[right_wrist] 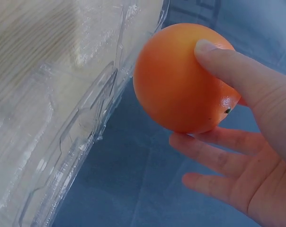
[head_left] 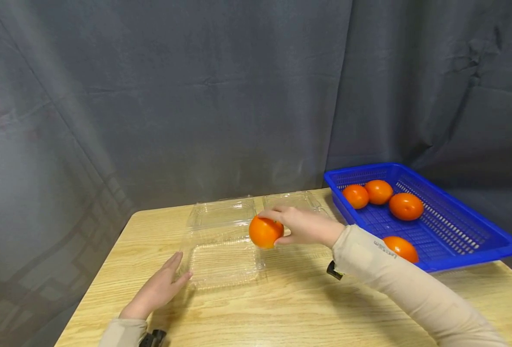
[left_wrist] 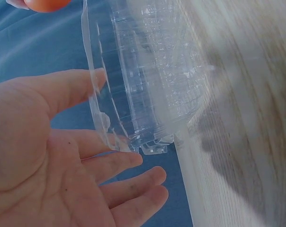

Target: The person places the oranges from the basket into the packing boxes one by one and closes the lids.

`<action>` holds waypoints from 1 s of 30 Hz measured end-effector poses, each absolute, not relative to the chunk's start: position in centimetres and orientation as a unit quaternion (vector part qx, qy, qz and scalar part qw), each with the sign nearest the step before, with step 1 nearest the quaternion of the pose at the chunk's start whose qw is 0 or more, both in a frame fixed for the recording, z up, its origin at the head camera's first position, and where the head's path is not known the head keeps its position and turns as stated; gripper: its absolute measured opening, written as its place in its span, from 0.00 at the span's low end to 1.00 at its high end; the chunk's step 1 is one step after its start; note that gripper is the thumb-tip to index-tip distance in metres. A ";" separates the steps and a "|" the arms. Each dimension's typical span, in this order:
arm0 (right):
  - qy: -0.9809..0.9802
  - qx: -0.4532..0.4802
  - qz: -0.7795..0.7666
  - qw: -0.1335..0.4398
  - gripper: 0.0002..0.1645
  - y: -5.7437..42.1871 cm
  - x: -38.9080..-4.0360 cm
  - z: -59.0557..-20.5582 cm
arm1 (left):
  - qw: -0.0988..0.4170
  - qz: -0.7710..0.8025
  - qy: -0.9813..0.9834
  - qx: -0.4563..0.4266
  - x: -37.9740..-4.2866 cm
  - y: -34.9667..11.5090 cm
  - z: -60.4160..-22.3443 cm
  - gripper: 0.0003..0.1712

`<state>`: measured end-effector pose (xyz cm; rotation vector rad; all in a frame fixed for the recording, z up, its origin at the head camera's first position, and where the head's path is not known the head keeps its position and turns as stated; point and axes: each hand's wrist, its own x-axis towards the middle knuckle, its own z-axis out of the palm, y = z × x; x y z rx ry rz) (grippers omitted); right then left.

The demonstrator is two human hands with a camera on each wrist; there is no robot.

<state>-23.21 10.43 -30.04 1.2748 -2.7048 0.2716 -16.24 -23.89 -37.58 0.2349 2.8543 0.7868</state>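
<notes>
An orange [head_left: 264, 232] is held by my right hand [head_left: 301, 225] above the right side of an opened clear plastic clamshell container [head_left: 223, 262]. In the right wrist view the thumb lies on one side of the orange [right_wrist: 181, 80] and fingers support it from the other. My left hand [head_left: 160, 289] is at the container's left edge, fingers fairly straight. Seen from the left wrist, the thumb and index finger overlap the rim of the clear container [left_wrist: 147, 85]; whether they press on it I cannot tell. The container's raised lid [head_left: 223, 212] lies toward the back.
A blue plastic basket [head_left: 468, 207] stands at the right, with several oranges [head_left: 406, 206] inside. Behind my right hand is another clear plastic container [head_left: 292, 200]. The wooden table [head_left: 282, 313] ends at the back near a grey curtain [head_left: 195, 96].
</notes>
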 end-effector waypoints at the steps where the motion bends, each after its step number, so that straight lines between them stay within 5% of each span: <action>1: -0.899 0.423 0.089 0.069 0.40 10.4 -23.2 -30.1 | 0.085 0.264 0.957 0.078 -16.2 -23.9 -37.6 0.44; 30: -0.892 0.441 0.084 0.061 0.40 8.5 -22.8 -31.5 | 0.076 0.263 0.958 0.080 -16.2 -23.9 -37.7 0.43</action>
